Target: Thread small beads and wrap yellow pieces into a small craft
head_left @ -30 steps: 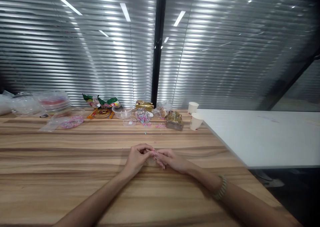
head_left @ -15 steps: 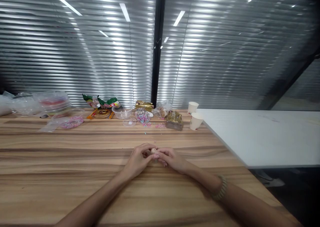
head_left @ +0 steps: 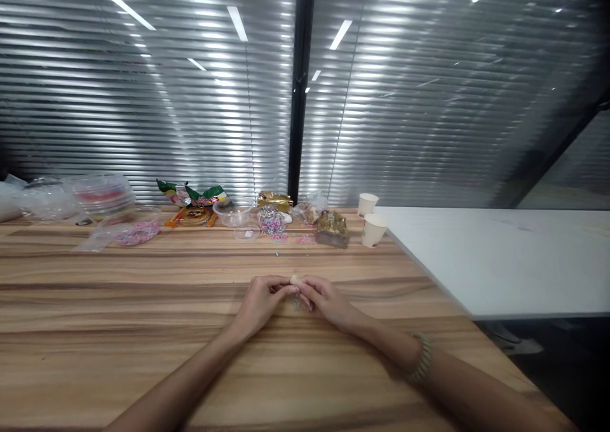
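Note:
Just above the middle of the wooden table (head_left: 286, 368), my left hand (head_left: 264, 298) and my right hand (head_left: 328, 300) meet at the fingertips. Between them is a small pale, beige roundish piece (head_left: 294, 280), too small to name. Both hands pinch it, thumbs and forefingers closed on it. Below the fingertips a tiny greenish-grey bit (head_left: 297, 303) shows; whether it hangs from the piece or lies on the table I cannot tell. A braided bracelet (head_left: 422, 357) is round my right wrist.
Along the back stand stacked plastic lids (head_left: 102, 194), a bag of pink pieces (head_left: 138, 232), green snack packets (head_left: 193, 194), a clear bowl (head_left: 232, 214), a bag of small coloured links (head_left: 272, 221), a gold-wrapped block (head_left: 332, 230) and paper cups (head_left: 374, 230). A white table (head_left: 515, 260) adjoins at right.
My left fingers have drawn in, with forefinger and thumb closer together. The pale piece sits slightly higher and shows more, and the greenish-grey bit below is clearer.

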A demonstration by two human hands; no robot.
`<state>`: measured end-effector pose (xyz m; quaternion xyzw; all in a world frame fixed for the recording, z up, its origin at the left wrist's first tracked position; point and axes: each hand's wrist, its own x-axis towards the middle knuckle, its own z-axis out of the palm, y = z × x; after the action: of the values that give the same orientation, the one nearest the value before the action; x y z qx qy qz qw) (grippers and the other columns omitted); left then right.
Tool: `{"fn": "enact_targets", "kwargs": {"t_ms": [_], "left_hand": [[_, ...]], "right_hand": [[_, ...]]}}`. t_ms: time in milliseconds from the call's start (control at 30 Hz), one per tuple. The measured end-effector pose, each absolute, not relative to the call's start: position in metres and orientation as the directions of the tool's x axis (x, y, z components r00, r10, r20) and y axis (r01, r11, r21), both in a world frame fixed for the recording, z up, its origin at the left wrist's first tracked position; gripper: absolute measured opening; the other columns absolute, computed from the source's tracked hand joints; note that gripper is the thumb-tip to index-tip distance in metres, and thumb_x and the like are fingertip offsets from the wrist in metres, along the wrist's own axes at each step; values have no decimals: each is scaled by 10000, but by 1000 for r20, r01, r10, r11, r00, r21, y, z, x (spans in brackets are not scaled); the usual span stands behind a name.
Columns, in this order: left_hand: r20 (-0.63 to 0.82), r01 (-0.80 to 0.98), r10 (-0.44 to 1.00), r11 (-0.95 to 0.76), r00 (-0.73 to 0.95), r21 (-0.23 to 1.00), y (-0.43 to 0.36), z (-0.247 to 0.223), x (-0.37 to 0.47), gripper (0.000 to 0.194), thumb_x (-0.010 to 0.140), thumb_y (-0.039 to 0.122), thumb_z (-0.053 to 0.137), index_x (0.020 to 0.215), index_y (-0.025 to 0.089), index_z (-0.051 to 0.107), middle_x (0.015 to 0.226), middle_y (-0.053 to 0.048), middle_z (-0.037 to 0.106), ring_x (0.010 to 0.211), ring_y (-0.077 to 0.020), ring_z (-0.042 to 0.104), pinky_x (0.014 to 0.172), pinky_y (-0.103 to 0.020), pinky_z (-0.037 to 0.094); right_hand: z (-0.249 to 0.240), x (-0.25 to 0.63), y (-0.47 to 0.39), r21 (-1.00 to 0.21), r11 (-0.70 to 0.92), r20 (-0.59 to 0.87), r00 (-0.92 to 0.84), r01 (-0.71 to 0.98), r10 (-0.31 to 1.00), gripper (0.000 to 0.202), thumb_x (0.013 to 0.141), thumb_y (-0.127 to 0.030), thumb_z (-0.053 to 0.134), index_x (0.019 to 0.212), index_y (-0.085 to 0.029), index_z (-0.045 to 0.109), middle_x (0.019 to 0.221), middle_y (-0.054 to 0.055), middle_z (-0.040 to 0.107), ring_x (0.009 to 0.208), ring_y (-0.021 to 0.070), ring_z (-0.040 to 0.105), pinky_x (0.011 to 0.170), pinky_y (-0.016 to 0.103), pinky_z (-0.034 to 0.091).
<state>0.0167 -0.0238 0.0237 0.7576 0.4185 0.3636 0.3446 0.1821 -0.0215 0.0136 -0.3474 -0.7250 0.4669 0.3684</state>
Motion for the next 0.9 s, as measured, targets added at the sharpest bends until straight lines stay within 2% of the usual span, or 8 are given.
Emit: {"fn": "enact_targets", "kwargs": {"t_ms": [133, 333, 433, 567, 633, 700, 833, 900], "left_hand": [[277, 482, 878, -451, 389, 751, -23, 24, 14, 278, 793, 359, 446, 766, 190, 666, 786, -19, 676, 689, -155, 586, 633, -211, 392], [377, 546, 828, -558, 415, 625, -25, 27, 15, 272, 833, 314, 381, 781, 173, 608, 757, -35, 619, 703, -137, 535, 658, -226, 385], [464, 515, 751, -660, 469, 547, -26, 28, 16, 238, 840, 262, 373, 785, 166, 584, 763, -43, 588, 759, -143, 512, 719, -256, 389], [593, 366, 591, -806, 548, 465, -29, 27, 15, 169, 819, 185, 417, 869, 176, 578, 851, -59, 599, 905, -160, 494, 818, -285, 373], [598, 314, 575, -814, 558, 489, -31, 28, 15, 156, 808, 170, 438, 870, 175, 581, 848, -56, 610, 887, -152, 509, 809, -274, 382], [557, 298, 620, -771, 552, 562, -32, 30, 15, 153, 808, 183, 442, 834, 173, 592, 820, -48, 616, 833, -141, 527, 786, -260, 391], [430, 276, 768, -593, 475, 756, -35, 36, 18, 205, 820, 260, 425, 803, 168, 607, 791, -41, 618, 772, -136, 542, 746, -248, 402], [350, 209, 824, -475, 445, 855, -35, 35, 20, 228, 817, 302, 420, 782, 157, 592, 764, -36, 605, 718, -127, 537, 673, -228, 415]], "right_hand": [[10, 182, -20, -940, 313, 216, -477, 134, 852, 355, 847, -395, 364, 590, -157, 424, 538, -33, 395, 519, 82, 383, 536, 204, 319], [3, 181, -16, -962, 266, 217, -429, 59, 877, 343, 832, -415, 384, 609, -159, 426, 539, -34, 399, 501, 82, 378, 515, 209, 321], [0, 181, -14, -969, 245, 218, -405, 15, 888, 331, 831, -418, 384, 626, -161, 425, 551, -34, 399, 502, 83, 375, 512, 211, 322], [0, 181, -15, -973, 230, 212, -411, -6, 886, 326, 831, -420, 384, 636, -163, 427, 563, -34, 399, 515, 84, 373, 517, 212, 324], [1, 181, -15, -972, 234, 212, -422, 0, 881, 331, 830, -422, 385, 629, -163, 425, 564, -34, 398, 521, 85, 375, 522, 212, 325], [2, 181, -15, -970, 244, 221, -429, -1, 876, 330, 831, -423, 383, 631, -164, 425, 562, -36, 393, 519, 85, 374, 519, 212, 322], [2, 181, -16, -966, 257, 233, -424, -2, 875, 328, 835, -422, 376, 638, -165, 423, 565, -36, 393, 517, 83, 374, 514, 212, 321], [2, 181, -16, -966, 259, 231, -418, 10, 878, 331, 834, -422, 380, 630, -165, 421, 562, -36, 396, 515, 82, 374, 518, 212, 324]]}}
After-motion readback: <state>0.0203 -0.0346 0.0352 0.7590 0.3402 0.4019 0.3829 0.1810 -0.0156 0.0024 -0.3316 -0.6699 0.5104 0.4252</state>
